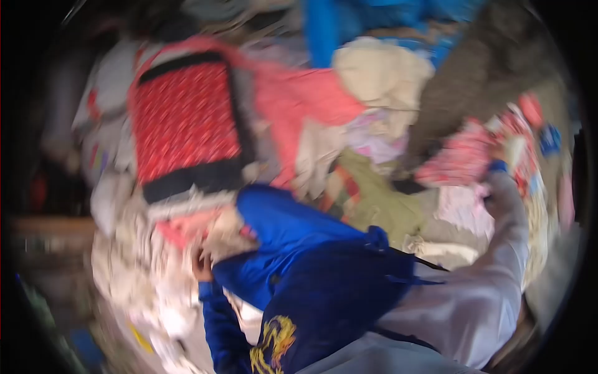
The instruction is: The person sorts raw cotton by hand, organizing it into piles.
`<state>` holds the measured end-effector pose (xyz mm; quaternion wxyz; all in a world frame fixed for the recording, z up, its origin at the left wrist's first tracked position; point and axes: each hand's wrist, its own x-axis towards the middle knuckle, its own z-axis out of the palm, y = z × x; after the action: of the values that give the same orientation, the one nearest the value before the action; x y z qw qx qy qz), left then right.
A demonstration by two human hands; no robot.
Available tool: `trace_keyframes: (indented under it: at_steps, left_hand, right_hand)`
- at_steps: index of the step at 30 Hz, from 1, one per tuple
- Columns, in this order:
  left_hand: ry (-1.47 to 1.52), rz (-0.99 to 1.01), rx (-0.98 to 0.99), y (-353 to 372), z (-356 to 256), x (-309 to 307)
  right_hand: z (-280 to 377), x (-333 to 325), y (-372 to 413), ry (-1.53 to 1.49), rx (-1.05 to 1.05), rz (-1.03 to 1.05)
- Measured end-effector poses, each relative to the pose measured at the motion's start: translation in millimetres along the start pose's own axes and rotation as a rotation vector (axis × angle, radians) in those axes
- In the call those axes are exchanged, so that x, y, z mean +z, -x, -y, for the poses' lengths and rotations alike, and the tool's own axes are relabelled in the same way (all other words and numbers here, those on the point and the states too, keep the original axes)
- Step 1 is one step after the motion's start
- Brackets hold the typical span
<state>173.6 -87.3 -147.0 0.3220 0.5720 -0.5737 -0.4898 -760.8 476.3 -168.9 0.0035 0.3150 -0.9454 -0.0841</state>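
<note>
Motion blur softens everything here. At the lower left, my left hand [202, 265], below a blue sleeve, rests at a heap of pale cloths [134, 268]; its fingers are too smeared to read. Far to the right, my right hand [496, 151], above a blue cuff, appears closed on the edge of a pink-and-white patterned cloth [458, 154]. A pale pink cloth [464, 209] lies just below that one. Between my hands is an olive-green garment [386, 199] with a red and dark patch.
A red patterned piece with black bands [187, 118] lies at the upper left, beside a coral cloth [299, 93]. A cream cloth [380, 75] and blue material [324, 31] are at the top. Dark brown cloth [473, 68] covers the upper right.
</note>
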Motion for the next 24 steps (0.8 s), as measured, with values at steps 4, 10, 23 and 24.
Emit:
trace_keyframes:
  at_steps: [4,10,23,24]
  left_hand:
    - [-0.552,-0.594,-0.081,62,104,-102]
    - [-0.378,-0.802,-0.367,118,181,-52]
    - [-0.141,-0.999,-0.336,-20,197,-46]
    - [-0.191,-0.976,-0.490,-38,168,-47]
  right_hand:
    - [5,-69,1,-0.064,-0.036,0.088]
    - [170,-97,-1,0.132,-0.359,0.382]
    - [658,-81,26,-0.448,-0.723,0.619]
    - [652,-64,15,-0.375,-0.695,0.602]
